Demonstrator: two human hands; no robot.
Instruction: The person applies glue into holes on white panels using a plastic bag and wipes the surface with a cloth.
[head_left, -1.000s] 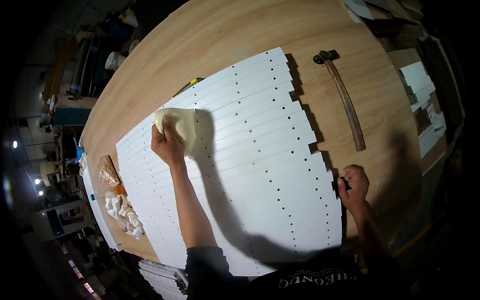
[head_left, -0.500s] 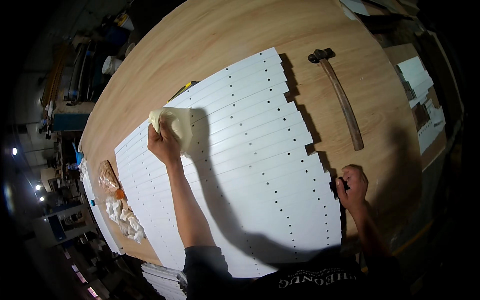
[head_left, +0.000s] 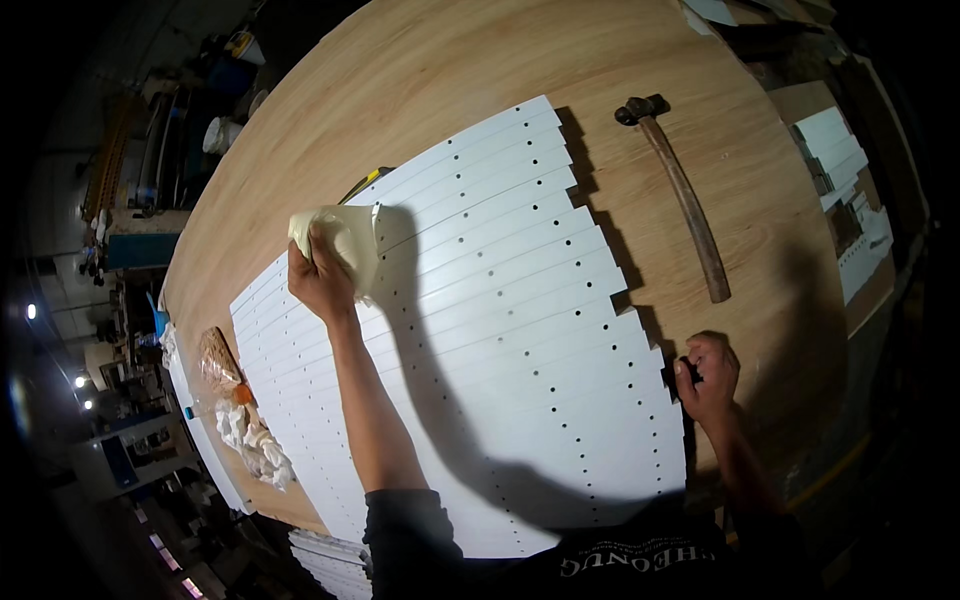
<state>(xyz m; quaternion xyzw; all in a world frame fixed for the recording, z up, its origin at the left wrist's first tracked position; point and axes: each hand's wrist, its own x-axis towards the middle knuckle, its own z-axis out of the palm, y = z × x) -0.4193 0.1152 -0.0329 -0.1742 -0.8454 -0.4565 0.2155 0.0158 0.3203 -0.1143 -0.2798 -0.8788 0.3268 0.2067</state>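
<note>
My left hand (head_left: 322, 280) pinches a soft, cream-coloured cloth (head_left: 348, 238), which spreads over the upper left of a white panel. The panel (head_left: 480, 370) is built of long narrow strips lying side by side, dotted with rows of small dark holes; its right edge is stepped. Beside that edge, at the lower right, my right hand (head_left: 710, 378) is closed with the thumb toward the panel. A small dark shape shows by its thumb, too hidden to name. Shadows of my left arm and the cloth fall across the strips.
A hammer (head_left: 682, 195) with a wooden handle lies on the wooden table (head_left: 420, 100), right of the panel. Beyond the panel's top edge is a yellow-and-black tool (head_left: 366, 183), partly hidden. Crumpled white wrapping (head_left: 252, 445) and a clear bag with brown contents (head_left: 217, 360) sit at the left.
My left hand has shifted slightly left and up with the cloth. My right hand stays closed in nearly the same place.
</note>
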